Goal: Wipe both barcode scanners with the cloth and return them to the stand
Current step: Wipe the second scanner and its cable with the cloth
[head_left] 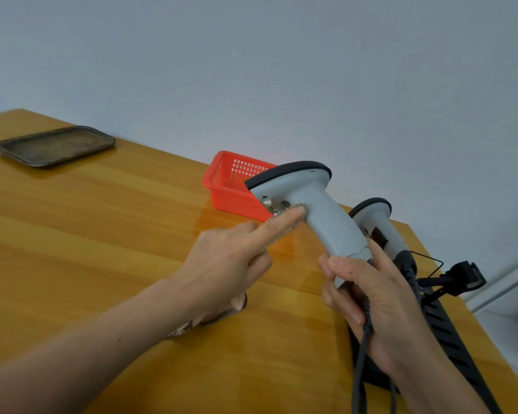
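My right hand [380,306] grips the base of the handle of a grey barcode scanner [317,204] with a black-trimmed head, held up over the table. My left hand [231,258] holds a patterned cloth [210,318], and its outstretched index finger presses a fold of the cloth against the scanner near the trigger. A second grey scanner [380,225] sits behind it in the black stand [449,333] at the table's right edge. The rest of the cloth hangs below my left palm.
A red plastic basket [225,186] stands behind the held scanner near the wall. A dark metal tray [54,144] lies at the far left of the wooden table [117,234]. Grey cables [362,369] trail down from my right hand. A black connector [464,277] sticks out by the stand.
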